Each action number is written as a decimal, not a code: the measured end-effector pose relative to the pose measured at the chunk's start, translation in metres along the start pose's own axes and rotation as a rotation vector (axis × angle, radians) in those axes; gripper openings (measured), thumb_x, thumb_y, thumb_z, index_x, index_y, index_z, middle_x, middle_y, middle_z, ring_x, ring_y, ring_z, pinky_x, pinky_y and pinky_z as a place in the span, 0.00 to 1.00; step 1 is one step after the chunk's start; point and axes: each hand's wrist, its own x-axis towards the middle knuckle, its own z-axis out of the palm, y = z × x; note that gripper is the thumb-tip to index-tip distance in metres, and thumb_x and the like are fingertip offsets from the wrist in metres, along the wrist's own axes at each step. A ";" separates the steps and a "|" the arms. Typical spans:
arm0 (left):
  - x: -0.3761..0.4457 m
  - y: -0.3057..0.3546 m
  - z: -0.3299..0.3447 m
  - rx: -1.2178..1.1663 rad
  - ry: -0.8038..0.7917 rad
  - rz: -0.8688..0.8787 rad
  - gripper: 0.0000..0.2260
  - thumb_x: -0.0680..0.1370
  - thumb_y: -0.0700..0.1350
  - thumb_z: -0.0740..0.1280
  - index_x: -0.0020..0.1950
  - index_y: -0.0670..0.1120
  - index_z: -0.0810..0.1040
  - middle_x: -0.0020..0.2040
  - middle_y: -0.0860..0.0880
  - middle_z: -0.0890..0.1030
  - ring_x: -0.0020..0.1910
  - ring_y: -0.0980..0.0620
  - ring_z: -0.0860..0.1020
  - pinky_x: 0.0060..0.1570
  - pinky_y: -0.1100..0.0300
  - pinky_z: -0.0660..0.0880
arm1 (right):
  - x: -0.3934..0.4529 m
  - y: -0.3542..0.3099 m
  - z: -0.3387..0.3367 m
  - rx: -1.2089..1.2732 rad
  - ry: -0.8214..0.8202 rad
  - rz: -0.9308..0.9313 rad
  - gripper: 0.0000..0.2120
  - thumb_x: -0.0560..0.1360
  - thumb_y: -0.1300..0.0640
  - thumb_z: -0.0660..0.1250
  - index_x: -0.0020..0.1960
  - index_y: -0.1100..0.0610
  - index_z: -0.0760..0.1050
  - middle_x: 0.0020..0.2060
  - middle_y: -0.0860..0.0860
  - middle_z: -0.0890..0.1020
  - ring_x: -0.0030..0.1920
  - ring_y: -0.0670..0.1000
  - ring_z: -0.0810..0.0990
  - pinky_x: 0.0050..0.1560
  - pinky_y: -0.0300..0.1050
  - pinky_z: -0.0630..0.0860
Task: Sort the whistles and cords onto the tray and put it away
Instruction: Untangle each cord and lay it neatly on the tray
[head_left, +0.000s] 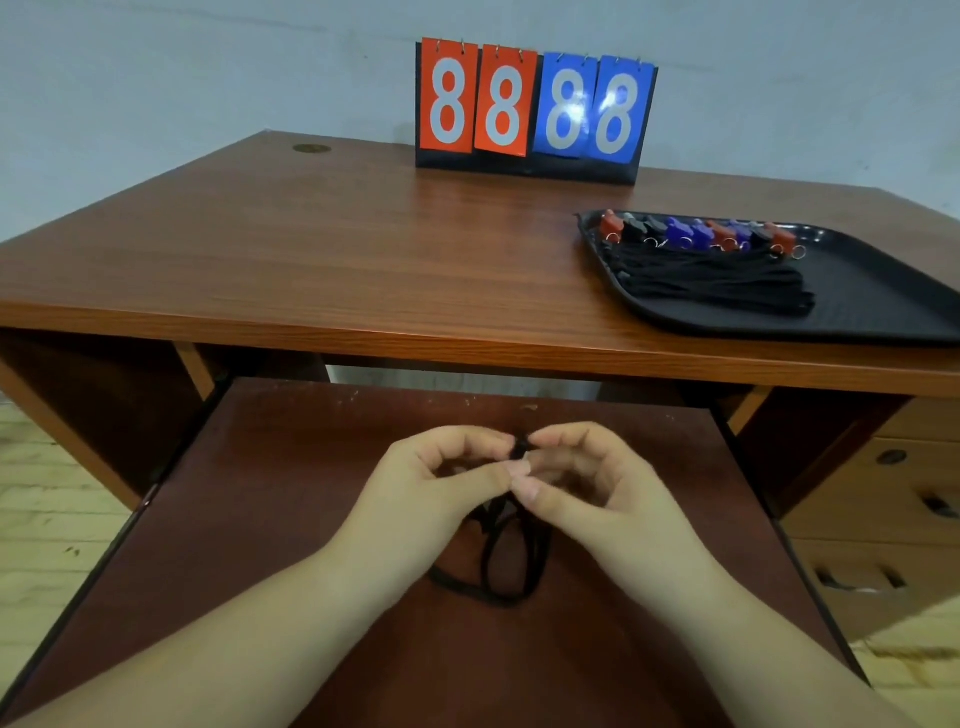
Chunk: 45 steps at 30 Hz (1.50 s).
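Both hands' fingers (498, 470) pinch one black cord (511, 566) above the pull-out shelf (260, 519)

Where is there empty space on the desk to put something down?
The desk is bare left of the tray and in front of the scoreboard. The tray's right part is free; its left is crowded with whistles and cords.

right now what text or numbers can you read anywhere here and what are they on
"8" "8": white digits on the two orange-red flip cards of the scoreboard at the back of the desk.
"8" "8": white digits on its two blue flip cards.
Nothing readable shows on the whistles, the tray or the drawers.
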 end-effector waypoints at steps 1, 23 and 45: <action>0.000 0.001 0.001 -0.043 0.025 -0.018 0.07 0.63 0.47 0.73 0.39 0.49 0.84 0.47 0.52 0.84 0.50 0.55 0.82 0.50 0.62 0.77 | -0.001 0.001 0.002 -0.014 -0.042 0.014 0.22 0.61 0.47 0.72 0.54 0.47 0.75 0.47 0.42 0.84 0.50 0.40 0.81 0.51 0.34 0.76; 0.015 0.020 -0.021 -0.605 0.063 -0.094 0.09 0.79 0.43 0.58 0.41 0.45 0.74 0.34 0.50 0.81 0.47 0.51 0.83 0.54 0.54 0.75 | 0.013 -0.001 -0.043 -0.024 -0.076 0.102 0.08 0.66 0.53 0.69 0.44 0.50 0.85 0.32 0.49 0.82 0.25 0.44 0.69 0.26 0.37 0.66; 0.000 -0.003 0.000 0.413 -0.146 0.208 0.04 0.81 0.45 0.56 0.48 0.52 0.69 0.27 0.61 0.75 0.22 0.62 0.68 0.25 0.69 0.63 | 0.002 -0.004 -0.004 -0.275 0.053 -0.201 0.04 0.69 0.59 0.74 0.40 0.51 0.81 0.37 0.43 0.84 0.40 0.40 0.82 0.43 0.29 0.75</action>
